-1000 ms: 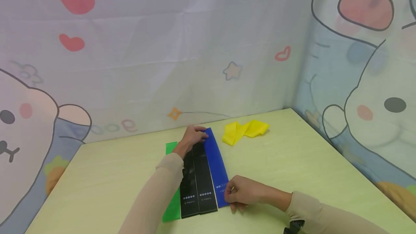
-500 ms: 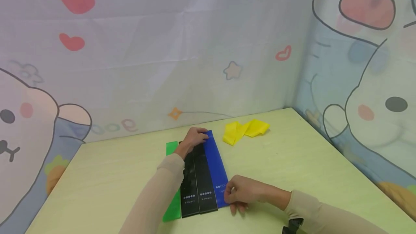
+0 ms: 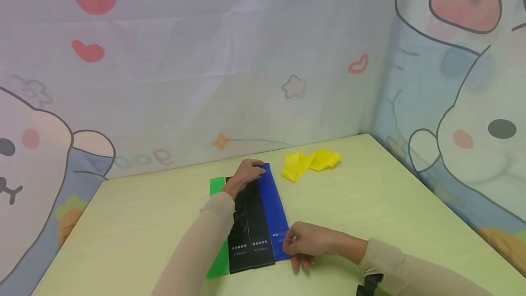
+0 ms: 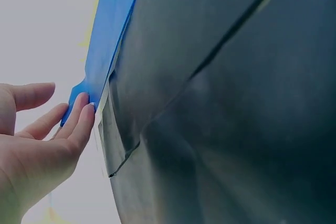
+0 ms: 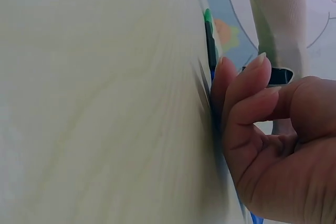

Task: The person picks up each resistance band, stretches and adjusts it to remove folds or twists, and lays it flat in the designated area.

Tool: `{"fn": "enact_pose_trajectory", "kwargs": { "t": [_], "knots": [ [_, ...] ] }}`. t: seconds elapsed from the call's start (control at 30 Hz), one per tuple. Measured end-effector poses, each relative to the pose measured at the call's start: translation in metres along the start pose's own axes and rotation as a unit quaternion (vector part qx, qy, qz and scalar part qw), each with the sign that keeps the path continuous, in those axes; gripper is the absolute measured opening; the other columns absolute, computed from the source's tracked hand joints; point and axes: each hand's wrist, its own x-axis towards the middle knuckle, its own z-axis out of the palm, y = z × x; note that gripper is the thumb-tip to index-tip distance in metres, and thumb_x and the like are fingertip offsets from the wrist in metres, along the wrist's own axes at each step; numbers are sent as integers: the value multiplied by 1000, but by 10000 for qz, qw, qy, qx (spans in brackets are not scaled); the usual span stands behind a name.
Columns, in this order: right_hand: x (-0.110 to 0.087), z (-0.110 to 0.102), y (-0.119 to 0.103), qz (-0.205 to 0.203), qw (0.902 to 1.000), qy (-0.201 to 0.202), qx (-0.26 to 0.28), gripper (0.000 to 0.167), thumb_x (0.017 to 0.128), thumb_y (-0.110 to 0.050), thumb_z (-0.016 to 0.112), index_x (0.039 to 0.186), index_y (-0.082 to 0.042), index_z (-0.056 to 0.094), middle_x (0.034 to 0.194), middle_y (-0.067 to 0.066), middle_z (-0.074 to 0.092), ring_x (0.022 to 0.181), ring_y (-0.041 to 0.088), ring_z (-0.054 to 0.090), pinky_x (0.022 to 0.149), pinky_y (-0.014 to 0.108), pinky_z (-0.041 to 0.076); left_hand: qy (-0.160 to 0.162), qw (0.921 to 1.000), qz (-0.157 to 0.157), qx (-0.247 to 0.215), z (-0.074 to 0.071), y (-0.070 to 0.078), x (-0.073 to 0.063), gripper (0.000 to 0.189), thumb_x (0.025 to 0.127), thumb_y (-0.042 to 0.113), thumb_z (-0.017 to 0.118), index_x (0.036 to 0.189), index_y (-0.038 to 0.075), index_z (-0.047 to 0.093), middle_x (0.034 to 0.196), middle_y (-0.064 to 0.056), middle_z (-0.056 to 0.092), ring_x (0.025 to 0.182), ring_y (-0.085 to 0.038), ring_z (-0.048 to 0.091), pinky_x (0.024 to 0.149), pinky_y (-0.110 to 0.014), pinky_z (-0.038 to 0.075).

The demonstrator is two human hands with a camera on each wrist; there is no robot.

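A blue resistance band [image 3: 274, 216] with white dots lies lengthwise along two black resistance bands [image 3: 242, 227] [image 3: 260, 223], which bear dots and small lettering. On their left is a green resistance band [image 3: 219, 259], partly covered by the left sleeve. My left hand [image 3: 246, 171] touches the blue band's far end; in the left wrist view the fingers of this hand [image 4: 50, 140] reach out straight to its edge. At the near right corner of the blue band rests my right hand [image 3: 310, 241], fingers bent [image 5: 278, 140]. Whether they pinch the band is hidden.
A crumpled yellow band [image 3: 311, 163] lies toward the back right of the pale wooden table [image 3: 370, 204]. Printed fabric walls [image 3: 197, 81] stand behind the table and along its right side.
The far end of the blue band has come down slightly and lies a little further right, with my left hand moving along. My right hand stays at the near corner.
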Motion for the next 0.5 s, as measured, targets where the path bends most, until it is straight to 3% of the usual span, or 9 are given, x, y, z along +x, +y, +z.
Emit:
{"fn": "enact_pose_trajectory", "kwargs": {
  "t": [0.5],
  "knots": [
    [-1,1,1,87,9985,-164,508,10,95,3,51,97,2,61,67,15,69,42,11,53,37,19,37,-56,9996,-157,226,6,0,1,42,100,7,55,141,-2,54,141,-22,53,125,-35,56,107,-47,44]
  ]
}}
